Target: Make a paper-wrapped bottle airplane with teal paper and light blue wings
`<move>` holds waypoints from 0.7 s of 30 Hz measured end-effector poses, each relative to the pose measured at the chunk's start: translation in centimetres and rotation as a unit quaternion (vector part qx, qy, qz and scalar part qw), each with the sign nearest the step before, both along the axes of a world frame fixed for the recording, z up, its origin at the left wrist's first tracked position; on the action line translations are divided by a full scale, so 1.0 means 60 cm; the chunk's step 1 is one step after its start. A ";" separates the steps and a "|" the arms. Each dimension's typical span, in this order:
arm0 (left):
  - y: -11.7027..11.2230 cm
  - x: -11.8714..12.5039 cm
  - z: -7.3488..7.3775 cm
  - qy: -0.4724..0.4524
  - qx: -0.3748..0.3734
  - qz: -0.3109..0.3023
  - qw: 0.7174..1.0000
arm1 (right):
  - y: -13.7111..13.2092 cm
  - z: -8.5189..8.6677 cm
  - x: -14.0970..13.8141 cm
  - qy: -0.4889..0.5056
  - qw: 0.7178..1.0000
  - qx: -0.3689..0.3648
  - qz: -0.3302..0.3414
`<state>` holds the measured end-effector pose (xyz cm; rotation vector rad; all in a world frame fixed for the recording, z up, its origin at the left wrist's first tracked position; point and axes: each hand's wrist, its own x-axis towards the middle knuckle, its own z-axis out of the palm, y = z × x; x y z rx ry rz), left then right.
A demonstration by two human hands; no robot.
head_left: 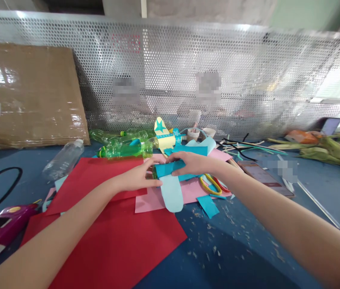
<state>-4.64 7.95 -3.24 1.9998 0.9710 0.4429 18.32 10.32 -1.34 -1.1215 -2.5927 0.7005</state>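
A small green plastic bottle (154, 172) lies between my hands, wrapped in blue paper (164, 169), with a rounded light-blue paper wing (172, 194) sticking out toward me. My left hand (138, 174) curls its thumb and fingers around the bottle's left end. On the right, my right hand (189, 162) grips the blue wrap from above, fingertips bent over it. Pink paper (152, 202) lies beneath, with yellow-handled scissors (210, 184) and a blue paper scrap (208, 206) to the right. Behind stands a model plane with yellow wings (161, 126).
Red sheets (118, 241) cover the near left. A purple glue gun (4, 226) and a clear bottle (64, 158) lie further left; green bottles (124, 147) sit behind. At right are a phone (264, 178) and corn husks (332, 154). A perforated metal panel (170, 60) closes off the back.
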 end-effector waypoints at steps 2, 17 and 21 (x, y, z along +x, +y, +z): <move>-0.001 0.001 -0.004 0.005 0.027 0.008 1.000 | 0.001 -0.002 0.001 0.001 1.000 -0.001 0.003; -0.001 0.011 -0.018 -0.007 0.033 0.036 0.999 | 0.001 -0.005 0.007 -0.011 1.000 0.011 0.001; 0.002 0.010 -0.021 -0.014 0.024 0.039 0.999 | -0.002 0.000 0.009 -0.020 1.000 0.010 0.003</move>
